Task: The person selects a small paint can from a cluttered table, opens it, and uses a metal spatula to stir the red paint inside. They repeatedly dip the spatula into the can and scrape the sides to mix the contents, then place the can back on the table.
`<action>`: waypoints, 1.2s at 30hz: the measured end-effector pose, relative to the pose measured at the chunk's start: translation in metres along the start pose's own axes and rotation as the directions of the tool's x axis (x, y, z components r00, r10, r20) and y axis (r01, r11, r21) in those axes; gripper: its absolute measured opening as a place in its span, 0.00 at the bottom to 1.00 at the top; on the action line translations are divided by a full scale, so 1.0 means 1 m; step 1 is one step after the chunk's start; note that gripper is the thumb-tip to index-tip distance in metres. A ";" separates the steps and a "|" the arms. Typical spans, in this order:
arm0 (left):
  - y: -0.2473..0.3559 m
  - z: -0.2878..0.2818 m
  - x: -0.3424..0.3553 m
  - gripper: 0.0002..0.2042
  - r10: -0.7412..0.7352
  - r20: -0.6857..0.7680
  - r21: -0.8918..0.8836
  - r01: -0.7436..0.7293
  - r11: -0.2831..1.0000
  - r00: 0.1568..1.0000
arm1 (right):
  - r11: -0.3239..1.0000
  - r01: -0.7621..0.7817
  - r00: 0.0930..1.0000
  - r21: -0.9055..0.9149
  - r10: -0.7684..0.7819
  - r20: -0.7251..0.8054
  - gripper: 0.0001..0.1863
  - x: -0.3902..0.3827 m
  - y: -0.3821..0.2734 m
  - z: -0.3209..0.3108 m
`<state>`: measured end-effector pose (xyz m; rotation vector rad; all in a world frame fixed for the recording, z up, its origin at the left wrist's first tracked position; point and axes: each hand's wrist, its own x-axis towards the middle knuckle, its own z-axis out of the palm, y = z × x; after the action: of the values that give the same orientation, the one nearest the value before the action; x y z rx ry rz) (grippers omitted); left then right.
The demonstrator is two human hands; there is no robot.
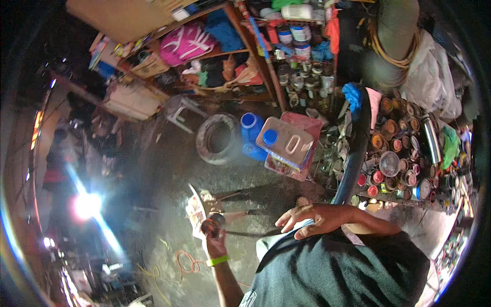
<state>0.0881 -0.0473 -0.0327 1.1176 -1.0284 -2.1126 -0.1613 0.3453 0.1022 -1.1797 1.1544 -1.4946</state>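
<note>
We see the left hand (216,244) gripping a dark round object (210,226), partly hidden and unidentifiable, near a pale, indistinct item (194,215); the right hand (321,219) is open before the dark shirt (327,266).

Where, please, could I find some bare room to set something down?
The floor looks bare between the tyre and the pale object near the left hand, and seemingly just left of that object. It is crowded at right, among packed cans, and above, among shelved jars.
</note>
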 end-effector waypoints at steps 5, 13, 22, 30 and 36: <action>0.073 0.155 0.142 0.20 -0.028 0.182 0.286 -0.026 0.958 0.983 | 0.988 -0.044 0.995 0.151 0.057 -0.086 0.25 -0.020 -0.010 -0.018; 0.013 0.500 0.260 0.23 -0.431 0.654 0.582 -0.050 0.811 0.622 | 0.933 -0.064 0.665 0.355 0.305 -0.681 0.23 -0.053 0.026 0.024; -0.340 0.802 0.346 0.46 -0.784 0.529 0.784 0.168 0.598 0.324 | 0.783 0.479 -0.511 0.397 0.616 -0.599 0.21 0.044 0.097 0.133; -0.479 0.916 0.335 0.42 -0.782 0.516 0.768 0.215 0.603 0.350 | 0.555 0.769 -0.495 0.318 0.831 -0.254 0.31 0.122 0.221 0.295; -0.503 0.921 0.331 0.47 -0.734 0.457 0.713 0.285 0.640 0.502 | 0.555 0.762 -0.498 0.333 0.832 -0.245 0.33 0.155 0.228 0.295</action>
<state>-0.9180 0.3417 -0.2532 0.8958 -1.9998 -3.0274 0.1247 0.1122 -0.0619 2.1758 0.7528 -2.2569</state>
